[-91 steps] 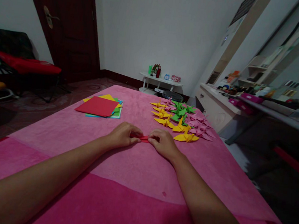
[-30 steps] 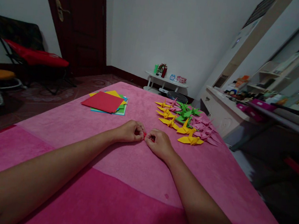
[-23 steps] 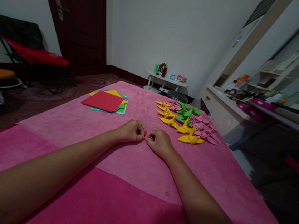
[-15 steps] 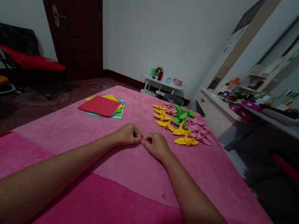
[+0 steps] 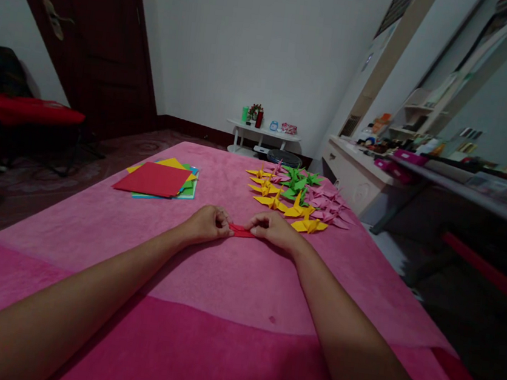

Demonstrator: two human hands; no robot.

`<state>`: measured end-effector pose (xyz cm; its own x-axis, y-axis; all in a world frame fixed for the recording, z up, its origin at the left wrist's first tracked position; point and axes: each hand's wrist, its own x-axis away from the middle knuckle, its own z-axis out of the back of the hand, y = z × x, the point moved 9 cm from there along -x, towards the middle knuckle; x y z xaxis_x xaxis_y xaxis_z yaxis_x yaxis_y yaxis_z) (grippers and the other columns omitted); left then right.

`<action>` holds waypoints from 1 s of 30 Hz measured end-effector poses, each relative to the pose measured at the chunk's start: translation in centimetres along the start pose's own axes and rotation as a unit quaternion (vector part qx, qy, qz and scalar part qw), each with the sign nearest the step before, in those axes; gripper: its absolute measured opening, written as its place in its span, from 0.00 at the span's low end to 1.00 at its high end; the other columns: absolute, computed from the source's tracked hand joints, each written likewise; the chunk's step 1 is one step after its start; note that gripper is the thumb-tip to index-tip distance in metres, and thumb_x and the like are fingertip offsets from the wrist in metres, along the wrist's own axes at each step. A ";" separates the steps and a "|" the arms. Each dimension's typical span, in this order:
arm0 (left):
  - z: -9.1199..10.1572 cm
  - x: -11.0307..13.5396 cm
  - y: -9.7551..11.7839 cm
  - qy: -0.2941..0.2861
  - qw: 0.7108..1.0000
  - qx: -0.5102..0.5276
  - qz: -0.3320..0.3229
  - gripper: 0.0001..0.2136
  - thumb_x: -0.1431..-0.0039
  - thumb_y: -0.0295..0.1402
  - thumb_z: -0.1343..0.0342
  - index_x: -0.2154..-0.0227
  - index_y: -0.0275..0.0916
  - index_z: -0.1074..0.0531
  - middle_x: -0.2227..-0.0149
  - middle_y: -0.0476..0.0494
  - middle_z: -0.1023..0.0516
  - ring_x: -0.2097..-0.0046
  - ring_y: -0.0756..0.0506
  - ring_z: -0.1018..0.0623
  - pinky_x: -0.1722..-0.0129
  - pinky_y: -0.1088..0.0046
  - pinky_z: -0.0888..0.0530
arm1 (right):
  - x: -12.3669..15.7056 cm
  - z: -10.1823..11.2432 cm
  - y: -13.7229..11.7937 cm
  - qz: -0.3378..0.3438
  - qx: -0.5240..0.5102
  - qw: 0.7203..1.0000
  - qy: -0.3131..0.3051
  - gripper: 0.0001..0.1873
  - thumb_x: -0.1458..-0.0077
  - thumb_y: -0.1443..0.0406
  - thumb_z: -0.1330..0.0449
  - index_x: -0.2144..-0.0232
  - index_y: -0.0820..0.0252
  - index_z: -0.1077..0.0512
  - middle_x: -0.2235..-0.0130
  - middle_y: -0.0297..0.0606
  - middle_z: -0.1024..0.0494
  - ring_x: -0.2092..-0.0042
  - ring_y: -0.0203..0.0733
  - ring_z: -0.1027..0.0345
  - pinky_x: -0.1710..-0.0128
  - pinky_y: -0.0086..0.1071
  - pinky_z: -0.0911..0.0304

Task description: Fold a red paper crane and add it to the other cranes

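A small folded red paper (image 5: 242,232) lies low over the pink cloth between my hands. My left hand (image 5: 210,224) pinches its left end, thumb against the fingers. At the other end my right hand (image 5: 272,227) grips it the same way. Fingers hide both ends, so the full folded shape cannot be made out. Beyond my right hand sit several folded paper cranes, among them a yellow crane (image 5: 309,225), a green crane (image 5: 295,184) and a pink crane (image 5: 331,208). To the left is a stack of coloured square sheets with a red sheet (image 5: 154,179) on top.
A pink cloth (image 5: 206,282) covers the table. Along the right stands a white dresser (image 5: 361,169) crowded with small items. At the back wall is a low white stand (image 5: 264,132) holding a green cup and a plant. A chair with red fabric (image 5: 28,112) is at the left.
My hands have moved apart, exposing more of the red paper between them. The whole view has shifted, with the room sliding left in the picture.
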<state>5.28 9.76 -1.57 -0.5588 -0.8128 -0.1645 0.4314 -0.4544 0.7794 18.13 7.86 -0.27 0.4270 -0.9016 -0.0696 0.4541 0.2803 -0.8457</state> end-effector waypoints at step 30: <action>-0.2 -0.1 0.1 0.026 0.996 -0.080 -0.018 0.08 0.52 0.34 0.44 0.81 0.35 0.27 0.69 0.45 0.26 0.68 0.50 0.28 0.68 0.76 0.32 | 0.1 0.0 -0.2 -0.056 0.294 0.952 0.059 0.06 0.54 0.64 0.40 0.75 0.59 0.23 0.76 0.32 0.25 0.74 0.32 0.36 0.76 0.25 0.52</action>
<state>5.52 9.75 -1.54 -0.5401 -0.8110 -0.2250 0.5217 -0.5323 0.6667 18.11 7.76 -0.12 0.2750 -0.9578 -0.0835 0.8660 0.2845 -0.4113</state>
